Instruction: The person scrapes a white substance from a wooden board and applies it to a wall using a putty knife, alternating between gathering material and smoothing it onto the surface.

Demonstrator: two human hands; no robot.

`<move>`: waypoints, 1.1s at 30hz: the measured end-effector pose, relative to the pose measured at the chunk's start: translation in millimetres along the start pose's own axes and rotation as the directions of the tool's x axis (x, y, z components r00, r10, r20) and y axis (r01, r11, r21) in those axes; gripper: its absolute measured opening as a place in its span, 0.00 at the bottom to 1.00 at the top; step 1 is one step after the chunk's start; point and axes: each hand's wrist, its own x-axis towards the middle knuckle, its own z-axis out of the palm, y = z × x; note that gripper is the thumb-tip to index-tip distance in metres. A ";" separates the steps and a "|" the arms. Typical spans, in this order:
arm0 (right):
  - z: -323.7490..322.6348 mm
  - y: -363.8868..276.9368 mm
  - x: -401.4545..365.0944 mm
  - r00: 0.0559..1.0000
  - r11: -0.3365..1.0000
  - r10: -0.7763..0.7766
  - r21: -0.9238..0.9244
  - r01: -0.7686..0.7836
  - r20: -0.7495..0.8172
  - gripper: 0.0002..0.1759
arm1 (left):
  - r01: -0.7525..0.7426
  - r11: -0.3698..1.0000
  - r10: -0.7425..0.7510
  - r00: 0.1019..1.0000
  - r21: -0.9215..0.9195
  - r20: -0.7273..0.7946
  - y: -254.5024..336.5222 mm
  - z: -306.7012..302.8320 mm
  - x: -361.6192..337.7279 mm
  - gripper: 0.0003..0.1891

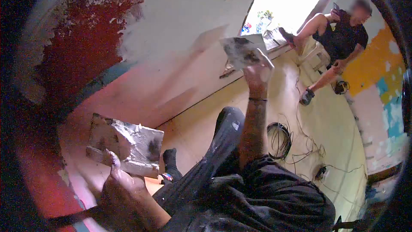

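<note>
My left hand (122, 184) grips a wide putty knife (146, 146) low on the left, thumb laid over its thick back edge. White filler is spread in a heavy layer across that blade, with grey smears beside it. Raised in front of the wall below the window, my right hand (259, 69) holds a second wide blade (240, 51), its metal face smeared grey and white. Those fingers are slightly blurred, and part of the grip is hidden behind the hand. A gap separates the two tools.
Around me, the wall (180, 25) is whitish with a dark red patch (86, 38). A bright window (287, 0) has things on its sill. Coiled black cable (280, 141) and loose wires lie on the pale floor (334, 146). A seated person (343, 38) holds a phone.
</note>
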 end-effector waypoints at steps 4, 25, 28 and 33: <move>-14.8 -14.2 17.6 0.945 0.771 0.328 0.576 -0.272 0.008 0.19 | -0.014 1.000 0.015 0.998 -0.012 0.067 -4.8 -4.7 3.6 0.35; 138.0 -21.5 114.4 0.895 0.802 -0.263 -0.597 -0.006 -0.362 0.18 | -0.774 -0.078 0.633 0.449 0.628 0.631 -0.3 -52.9 5.5 0.24; 140.0 -27.8 109.0 0.898 0.801 -0.290 -0.598 0.038 -0.332 0.19 | -0.773 -0.152 0.619 0.412 0.616 0.669 7.6 -47.2 -1.5 0.23; 159.8 -12.8 87.3 0.895 0.815 -0.359 -0.556 0.163 -0.263 0.22 | -0.798 -0.215 0.541 0.383 0.563 0.749 16.5 -30.4 -13.7 0.21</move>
